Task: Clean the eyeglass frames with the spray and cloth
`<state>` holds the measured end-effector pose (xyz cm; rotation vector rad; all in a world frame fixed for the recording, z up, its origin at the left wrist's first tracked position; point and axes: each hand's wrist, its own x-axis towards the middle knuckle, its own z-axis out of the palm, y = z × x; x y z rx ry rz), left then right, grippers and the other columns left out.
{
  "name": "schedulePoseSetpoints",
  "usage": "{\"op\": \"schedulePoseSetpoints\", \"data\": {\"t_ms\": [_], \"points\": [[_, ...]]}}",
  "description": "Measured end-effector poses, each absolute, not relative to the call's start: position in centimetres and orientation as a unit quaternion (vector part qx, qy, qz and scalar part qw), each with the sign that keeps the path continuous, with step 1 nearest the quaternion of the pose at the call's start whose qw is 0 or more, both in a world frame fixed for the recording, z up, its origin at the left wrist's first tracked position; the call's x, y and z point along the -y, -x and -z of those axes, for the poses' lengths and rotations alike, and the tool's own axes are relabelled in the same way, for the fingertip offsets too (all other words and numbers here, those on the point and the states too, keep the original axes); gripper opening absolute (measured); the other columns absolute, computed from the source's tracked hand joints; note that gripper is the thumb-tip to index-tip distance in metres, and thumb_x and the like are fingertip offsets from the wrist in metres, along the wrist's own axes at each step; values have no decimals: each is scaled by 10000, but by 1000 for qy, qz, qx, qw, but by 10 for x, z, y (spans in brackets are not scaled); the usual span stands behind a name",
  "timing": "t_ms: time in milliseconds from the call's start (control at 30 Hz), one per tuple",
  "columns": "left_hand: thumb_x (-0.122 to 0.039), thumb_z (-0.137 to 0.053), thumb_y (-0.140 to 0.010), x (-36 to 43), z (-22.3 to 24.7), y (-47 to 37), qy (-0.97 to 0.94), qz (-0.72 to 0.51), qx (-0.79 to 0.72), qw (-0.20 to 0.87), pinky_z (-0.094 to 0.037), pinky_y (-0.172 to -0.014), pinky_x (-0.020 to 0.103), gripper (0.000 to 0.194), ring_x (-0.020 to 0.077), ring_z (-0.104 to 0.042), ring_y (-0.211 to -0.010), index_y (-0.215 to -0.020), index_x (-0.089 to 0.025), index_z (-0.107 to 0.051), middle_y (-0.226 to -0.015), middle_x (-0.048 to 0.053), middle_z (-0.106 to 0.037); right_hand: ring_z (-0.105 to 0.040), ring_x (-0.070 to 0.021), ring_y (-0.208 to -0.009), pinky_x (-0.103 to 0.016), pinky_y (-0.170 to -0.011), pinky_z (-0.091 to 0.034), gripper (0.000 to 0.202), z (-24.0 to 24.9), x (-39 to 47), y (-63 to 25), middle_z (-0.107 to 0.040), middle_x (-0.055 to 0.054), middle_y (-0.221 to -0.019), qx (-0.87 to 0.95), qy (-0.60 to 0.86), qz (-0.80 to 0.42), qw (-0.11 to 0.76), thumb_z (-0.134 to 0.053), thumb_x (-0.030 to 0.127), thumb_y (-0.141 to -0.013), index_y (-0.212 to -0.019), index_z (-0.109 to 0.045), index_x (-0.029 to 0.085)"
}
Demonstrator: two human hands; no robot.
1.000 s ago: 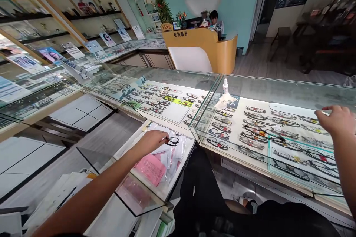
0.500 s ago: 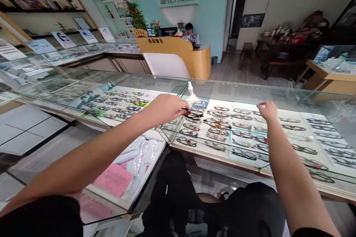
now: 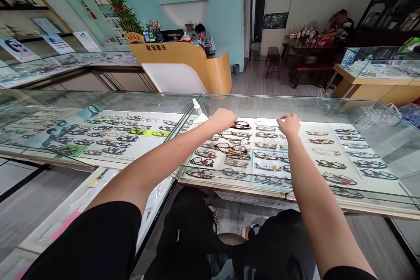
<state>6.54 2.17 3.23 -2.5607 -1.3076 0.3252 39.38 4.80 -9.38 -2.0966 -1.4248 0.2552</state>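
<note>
My left hand [image 3: 224, 119] is closed over the glass counter, its fingers at one end of a dark-framed pair of eyeglasses [image 3: 242, 125]. To the right, my right hand [image 3: 289, 125] is raised above the counter with thumb and fingers pinched; anything between them is too small to make out. Rows of eyeglasses [image 3: 266, 145] lie under the glass below both hands. Beside my left wrist a small white spray bottle [image 3: 197, 106] stands on the counter, and a pale cloth [image 3: 198, 120] lies by it, partly hidden by my forearm.
The glass display counter [image 3: 295, 104] stretches across in front of me. At my left is an open drawer-like tray [image 3: 108, 179] with papers and pink items. Beyond stand a wooden reception desk [image 3: 216, 68] with a person behind it, and a table [image 3: 305, 48] with another person.
My view has turned to the right. My left hand has moved right along the counter with the dark eyeglasses, nearer my right hand. My right hand stays raised, fingers pinched.
</note>
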Motion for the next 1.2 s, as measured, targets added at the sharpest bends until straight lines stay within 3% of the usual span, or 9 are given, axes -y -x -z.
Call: {"op": "schedulePoseSetpoints", "data": {"t_ms": [467,600,667,800,867,1033,1200], "points": [[-345,-653,-982,-26,-12,-73,879,-109,455,92,-506,-810,357,251,314,-788,-995,-1045,-197,-845,-981,167,-836,-485,-375,-1248,-576,-1129,-422,264,93,-48,-394,-571,-148,-1310,533,787,-108,292,-590,417,-904,-1049,-720,239],[-401,-606,-1023,-12,-24,-59,874,-72,473,81,-495,-807,351,340,310,-776,-1065,-1226,-214,-805,-1122,140,-838,-485,-368,-1244,-570,-1137,-420,260,93,-48,-395,-568,-145,-1306,531,790,-104,289,-593,411,-900,-1045,-726,241],[-399,-584,-1036,5,-33,-40,867,-18,494,61,-481,-796,340,342,287,-767,-1059,-1265,-233,-778,-1128,103,-835,-490,-365,-1250,-568,-1145,-421,263,92,-48,-395,-573,-142,-1313,530,792,-104,286,-601,412,-898,-1050,-736,245],[-369,-593,-1010,63,-40,21,828,109,550,-7,-448,-734,330,194,229,-728,-877,-1026,-260,-753,-906,24,-795,-491,-371,-1268,-567,-1148,-423,277,91,-47,-397,-581,-145,-1333,528,796,-103,278,-619,415,-891,-1066,-757,250],[-374,-590,-1000,96,-32,55,796,171,580,-37,-473,-766,331,178,225,-712,-885,-980,-259,-724,-911,22,-780,-485,-373,-1266,-556,-1133,-426,280,91,-46,-398,-580,-151,-1332,528,798,-101,272,-629,420,-891,-1070,-766,253],[-355,-581,-993,165,13,131,679,348,645,-45,-518,-913,333,169,214,-685,-985,-947,-237,-694,-985,41,-756,-476,-366,-1193,-515,-1037,-426,272,89,-43,-400,-576,-188,-1301,531,807,-83,245,-648,413,-896,-1077,-777,257],[-397,-636,-950,200,68,189,453,554,698,-23,-500,-783,306,187,173,-571,-778,-866,-230,-641,-788,6,-625,-513,-382,-1154,-502,-951,-413,324,89,-44,-407,-604,-240,-1221,558,802,-44,207,-650,396,-910,-1120,-816,213]]}}
